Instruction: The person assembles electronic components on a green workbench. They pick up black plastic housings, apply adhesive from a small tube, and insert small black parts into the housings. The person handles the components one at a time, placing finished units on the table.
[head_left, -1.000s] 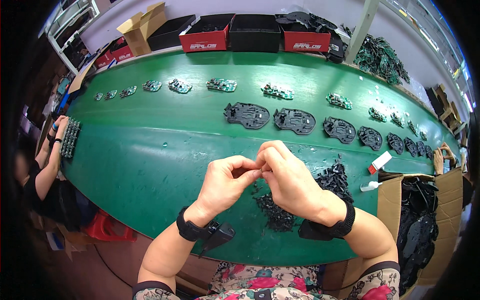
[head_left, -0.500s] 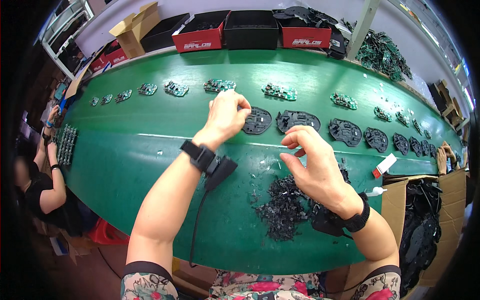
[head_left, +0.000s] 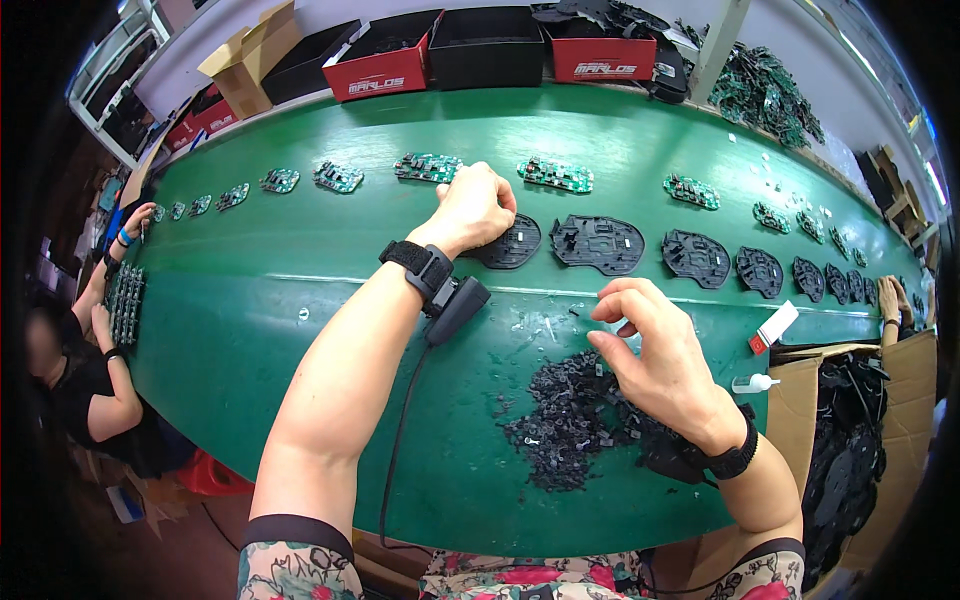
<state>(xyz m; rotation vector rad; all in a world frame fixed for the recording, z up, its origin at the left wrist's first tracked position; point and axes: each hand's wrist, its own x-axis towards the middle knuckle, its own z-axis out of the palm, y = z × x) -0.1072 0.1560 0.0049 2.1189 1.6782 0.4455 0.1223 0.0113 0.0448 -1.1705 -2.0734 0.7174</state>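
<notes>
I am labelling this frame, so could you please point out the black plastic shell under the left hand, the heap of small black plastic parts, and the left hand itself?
Black plastic shell [head_left: 517,243], head view, its exposed right part.
Heap of small black plastic parts [head_left: 560,420], head view, its middle.
Left hand [head_left: 475,207], head view, its back.

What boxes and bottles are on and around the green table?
Red boxes: far edge, open, red fronts, white label.
Black box: between them, open.
Brown carton: far left, flaps open.
Carton: right, brown.
White tube: right, red end.
Small bottle: right, white, lying.

Bright, even overhead light, soft shadows, mild sheen on the green table [head_left: 250,300]; fisheye edges bend and darken.
</notes>
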